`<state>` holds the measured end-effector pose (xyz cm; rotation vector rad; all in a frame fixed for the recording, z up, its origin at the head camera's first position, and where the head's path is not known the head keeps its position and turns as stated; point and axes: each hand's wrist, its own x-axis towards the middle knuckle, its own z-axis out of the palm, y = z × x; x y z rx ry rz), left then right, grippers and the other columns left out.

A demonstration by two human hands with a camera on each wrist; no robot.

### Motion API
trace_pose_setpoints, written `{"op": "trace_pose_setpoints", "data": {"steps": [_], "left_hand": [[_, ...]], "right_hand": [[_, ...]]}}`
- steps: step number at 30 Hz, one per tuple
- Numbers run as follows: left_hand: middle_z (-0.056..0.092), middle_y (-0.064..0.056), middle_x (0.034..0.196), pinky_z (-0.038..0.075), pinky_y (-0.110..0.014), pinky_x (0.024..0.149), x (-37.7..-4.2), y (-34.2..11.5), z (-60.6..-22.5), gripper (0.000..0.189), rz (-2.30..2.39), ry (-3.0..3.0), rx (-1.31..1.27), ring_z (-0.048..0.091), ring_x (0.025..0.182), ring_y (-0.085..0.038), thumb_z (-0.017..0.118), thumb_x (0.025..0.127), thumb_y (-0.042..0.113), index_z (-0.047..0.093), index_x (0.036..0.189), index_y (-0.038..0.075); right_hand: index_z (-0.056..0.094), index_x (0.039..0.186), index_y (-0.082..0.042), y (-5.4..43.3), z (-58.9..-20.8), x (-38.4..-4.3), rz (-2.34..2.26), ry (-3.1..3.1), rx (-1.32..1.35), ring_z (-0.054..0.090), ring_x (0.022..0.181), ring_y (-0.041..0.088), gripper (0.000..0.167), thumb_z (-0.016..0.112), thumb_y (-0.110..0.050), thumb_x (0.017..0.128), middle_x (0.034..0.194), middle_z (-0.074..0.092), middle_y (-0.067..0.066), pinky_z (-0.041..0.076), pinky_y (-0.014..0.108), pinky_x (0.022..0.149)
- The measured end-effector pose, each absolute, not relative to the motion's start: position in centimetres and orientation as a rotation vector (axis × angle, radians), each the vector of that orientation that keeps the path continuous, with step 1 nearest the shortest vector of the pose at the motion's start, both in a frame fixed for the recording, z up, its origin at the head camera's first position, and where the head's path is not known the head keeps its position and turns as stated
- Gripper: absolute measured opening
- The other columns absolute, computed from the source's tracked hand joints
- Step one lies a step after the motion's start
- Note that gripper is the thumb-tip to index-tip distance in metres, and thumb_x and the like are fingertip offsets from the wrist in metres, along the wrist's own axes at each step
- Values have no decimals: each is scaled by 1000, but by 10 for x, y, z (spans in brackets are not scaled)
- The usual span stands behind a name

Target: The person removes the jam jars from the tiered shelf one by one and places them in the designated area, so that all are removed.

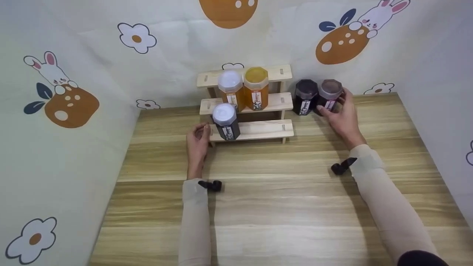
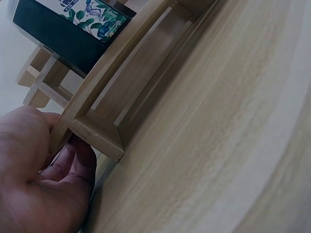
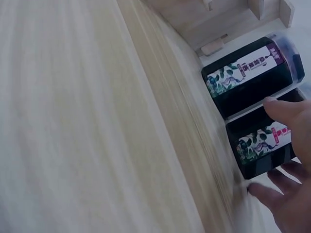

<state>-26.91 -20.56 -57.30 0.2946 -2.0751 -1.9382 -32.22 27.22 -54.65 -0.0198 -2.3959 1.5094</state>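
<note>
A three-step wooden display rack (image 1: 262, 128) stands by the back wall. My left hand (image 1: 197, 142) pinches the left end of its lowest step, fingers curled at the board's edge in the left wrist view. Near that hand, a dark jar with a whitish lid (image 1: 226, 123) stands on the lowest step. To the right of the rack, my right hand (image 1: 345, 120) holds a dark six-sided jar with a brownish lid (image 1: 331, 88), thumb on one side and fingers on the other. Another dark jar with a black lid (image 3: 248, 75) stands close beside it.
Two amber jars, one with a white lid (image 1: 230, 82) and one with a yellow lid (image 1: 255, 75), stand on the middle step. Patterned cloth walls (image 1: 177, 66) enclose the wood-grain table (image 1: 281, 207) at the back and sides.
</note>
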Motion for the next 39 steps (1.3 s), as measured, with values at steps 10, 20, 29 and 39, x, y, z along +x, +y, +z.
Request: {"op": "trace_pose_setpoints", "data": {"steps": [10, 20, 29, 39], "left_hand": [[71, -20, 121, 57, -24, 90, -267, -207, -571, 29, -1893, -2125, 309, 69, 107, -24, 67, 109, 17, 68, 129, -4], [70, -20, 124, 56, -28, 98, -267, -207, -571, 31, -1889, -2142, 311, 68, 113, -26, 67, 109, 21, 68, 130, -2], [70, -18, 122, 56, -25, 94, -268, -206, -572, 29, -1902, -2113, 311, 68, 109, -23, 69, 107, 18, 68, 128, -3], [72, -21, 120, 57, -21, 89, -268, -206, -571, 29, -1908, -2097, 300, 69, 104, -20, 69, 108, 17, 68, 127, -5]], "right_hand": [[34, 167, -19, 252, -514, -305, 1348, -2285, -71, 36, 158, 13, 98, 89, -43, 89, 169, 43, 5, 23, 27, 132], [48, 159, -10, 188, -514, -274, 1253, -2165, 305, 47, 150, 20, 82, 89, -30, 92, 159, 54, 7, 34, 38, 130], [56, 151, -5, 126, -520, -253, 1472, -2162, 551, 61, 136, 28, 69, 89, -20, 92, 146, 63, 17, 53, 47, 116], [54, 152, -6, 64, -531, -244, 1636, -2220, 653, 63, 135, 31, 68, 87, -23, 94, 149, 61, 15, 59, 37, 109]]}}
